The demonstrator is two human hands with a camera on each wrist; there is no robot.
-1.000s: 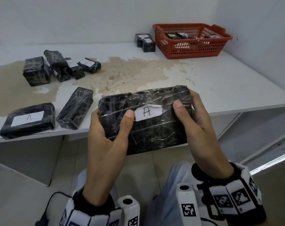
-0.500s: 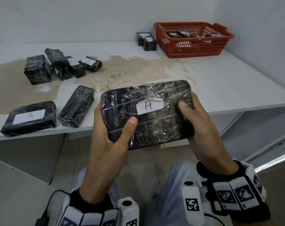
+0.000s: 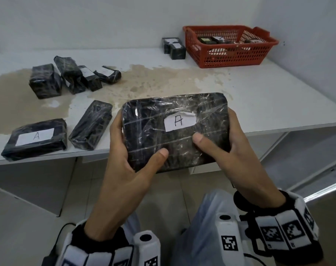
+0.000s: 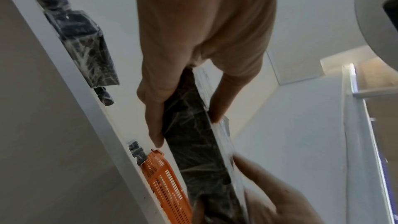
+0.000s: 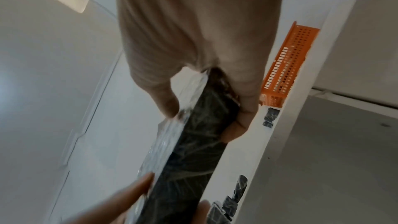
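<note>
**Item under handling:** one black wrapped parcel (image 3: pixel 174 131), flat and rectangular, bound in clear film. It is held clear of the desk (image 3: pixel 269 96), in the air over the front edge, with its broad face tilted up toward the head camera. A white label (image 3: pixel 179 121) marked "A" sits on that face, right of centre.

**Hands:** The left hand (image 3: pixel 124 162) grips the parcel's left end, thumb across the upper face and fingers (image 4: pixel 152 117) curled round behind. The right hand (image 3: pixel 240 156) grips the right end likewise, thumb just below the label and fingers (image 5: pixel 243 123) wrapped on the far face. Both hands are closed on the parcel.

**On the desk:**
- A second labelled parcel (image 3: pixel 35 139), also marked "A", lies at the front left corner.
- An unlabelled parcel (image 3: pixel 90 124) lies just beside it.
- Four parcels (image 3: pixel 71 77) are grouped near the left edge, further back.
- A red basket (image 3: pixel 230 56) stands at the back right corner and holds small parcels.
- Two small parcels (image 3: pixel 173 48) stand just left of the basket.
- A brown stain (image 3: pixel 153 81) spreads across the left and middle of the surface.
</note>
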